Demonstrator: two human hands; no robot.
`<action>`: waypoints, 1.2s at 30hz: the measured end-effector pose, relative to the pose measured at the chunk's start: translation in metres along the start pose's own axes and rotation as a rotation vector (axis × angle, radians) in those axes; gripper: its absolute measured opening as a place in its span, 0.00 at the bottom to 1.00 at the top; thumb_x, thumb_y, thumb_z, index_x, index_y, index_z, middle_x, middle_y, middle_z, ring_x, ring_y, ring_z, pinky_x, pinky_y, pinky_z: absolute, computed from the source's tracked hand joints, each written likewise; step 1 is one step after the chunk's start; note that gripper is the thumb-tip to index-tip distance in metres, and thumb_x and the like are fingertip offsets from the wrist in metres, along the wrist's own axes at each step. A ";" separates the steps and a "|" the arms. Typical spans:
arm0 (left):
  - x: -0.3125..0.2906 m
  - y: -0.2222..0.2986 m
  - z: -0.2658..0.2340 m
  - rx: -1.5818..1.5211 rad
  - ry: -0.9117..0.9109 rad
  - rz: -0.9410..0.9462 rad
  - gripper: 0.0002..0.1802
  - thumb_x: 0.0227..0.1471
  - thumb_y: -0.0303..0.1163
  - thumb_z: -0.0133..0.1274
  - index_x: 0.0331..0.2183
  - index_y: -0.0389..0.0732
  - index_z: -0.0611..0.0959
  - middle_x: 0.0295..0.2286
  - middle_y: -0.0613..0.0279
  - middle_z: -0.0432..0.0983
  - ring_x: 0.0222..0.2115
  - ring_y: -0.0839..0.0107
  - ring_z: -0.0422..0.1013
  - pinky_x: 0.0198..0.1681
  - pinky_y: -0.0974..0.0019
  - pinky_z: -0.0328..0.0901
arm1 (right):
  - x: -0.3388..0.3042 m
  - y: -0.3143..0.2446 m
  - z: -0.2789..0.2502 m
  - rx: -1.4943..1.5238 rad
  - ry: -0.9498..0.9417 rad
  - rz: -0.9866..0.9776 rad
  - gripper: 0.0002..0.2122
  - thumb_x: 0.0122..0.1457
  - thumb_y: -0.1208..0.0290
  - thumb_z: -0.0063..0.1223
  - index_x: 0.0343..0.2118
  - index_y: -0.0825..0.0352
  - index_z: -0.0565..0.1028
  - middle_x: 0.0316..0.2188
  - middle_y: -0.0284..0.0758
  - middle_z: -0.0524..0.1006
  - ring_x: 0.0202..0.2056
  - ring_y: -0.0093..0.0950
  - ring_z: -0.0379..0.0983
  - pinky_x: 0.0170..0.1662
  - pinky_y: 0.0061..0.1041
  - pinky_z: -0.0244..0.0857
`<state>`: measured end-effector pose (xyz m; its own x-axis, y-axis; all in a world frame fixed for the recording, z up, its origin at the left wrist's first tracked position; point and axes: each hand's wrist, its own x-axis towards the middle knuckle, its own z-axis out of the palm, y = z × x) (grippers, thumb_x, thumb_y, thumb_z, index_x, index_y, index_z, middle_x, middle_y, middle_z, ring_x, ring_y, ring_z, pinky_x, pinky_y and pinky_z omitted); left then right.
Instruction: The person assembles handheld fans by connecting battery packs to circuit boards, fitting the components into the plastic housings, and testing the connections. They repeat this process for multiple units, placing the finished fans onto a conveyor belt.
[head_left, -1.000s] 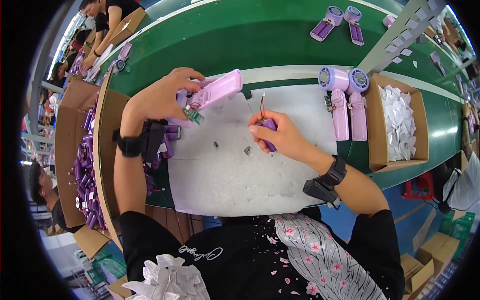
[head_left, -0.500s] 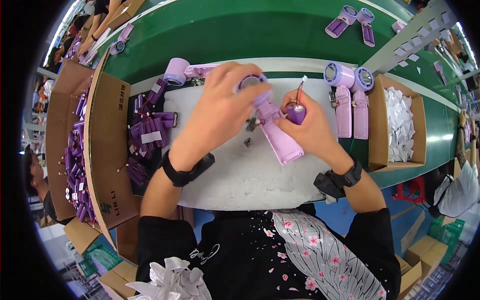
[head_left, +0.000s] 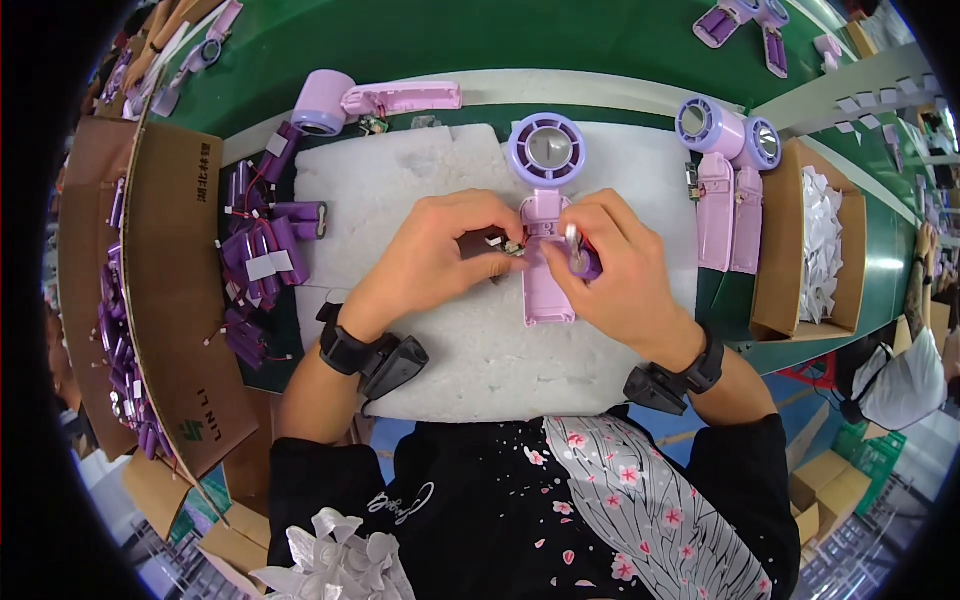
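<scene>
A light purple handheld fan (head_left: 547,297) lies on the white foam pad (head_left: 470,370), its round head away from me and its open handle towards me. At the handle's left side my left hand (head_left: 425,250) has thumb and fingers closed on a small green circuit board (head_left: 511,247). My right hand (head_left: 635,275) grips a purple battery (head_left: 591,265) over the handle's right side. The battery's pale wires and plug are partly hidden by the fingers.
Purple batteries (head_left: 265,245) lie heaped left of the pad, beside a cardboard box (head_left: 180,290) holding many more. Another open fan (head_left: 325,100) lies at the back left. Two fans (head_left: 715,205) lie on the right, near a box (head_left: 765,290) of white slips.
The fan was tilted and held by its head; now it lies straight on the pad. My left hand has left the head for the circuit board. The battery stays in my right hand.
</scene>
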<state>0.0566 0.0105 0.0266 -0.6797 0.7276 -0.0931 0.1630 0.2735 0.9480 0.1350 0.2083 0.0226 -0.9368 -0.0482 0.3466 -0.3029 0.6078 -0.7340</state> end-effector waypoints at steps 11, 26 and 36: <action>0.000 0.001 0.003 0.137 0.068 0.242 0.16 0.33 0.13 0.56 0.31 0.36 0.82 0.34 0.56 0.78 0.33 0.59 0.75 0.36 0.64 0.71 | 0.006 0.009 0.001 0.008 -0.059 -0.281 0.13 0.41 0.86 0.62 0.29 0.67 0.71 0.33 0.35 0.80 0.30 0.33 0.73 0.29 0.27 0.67; -0.001 0.000 0.008 0.048 0.138 0.144 0.13 0.40 0.21 0.62 0.34 0.37 0.83 0.27 0.57 0.79 0.25 0.63 0.75 0.29 0.68 0.69 | 0.006 0.006 -0.005 -0.021 -0.101 -0.200 0.12 0.41 0.84 0.64 0.30 0.67 0.75 0.26 0.34 0.77 0.27 0.31 0.72 0.28 0.26 0.65; 0.001 0.001 0.006 0.061 0.080 0.193 0.13 0.41 0.20 0.59 0.34 0.38 0.84 0.28 0.57 0.79 0.24 0.66 0.74 0.28 0.69 0.69 | 0.005 0.006 -0.004 0.003 -0.115 -0.136 0.12 0.41 0.83 0.64 0.30 0.66 0.75 0.26 0.34 0.75 0.28 0.29 0.71 0.28 0.25 0.65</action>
<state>0.0606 0.0150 0.0256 -0.6861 0.7184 0.1150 0.3365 0.1733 0.9256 0.1290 0.2144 0.0222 -0.9008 -0.2207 0.3741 -0.4289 0.5874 -0.6863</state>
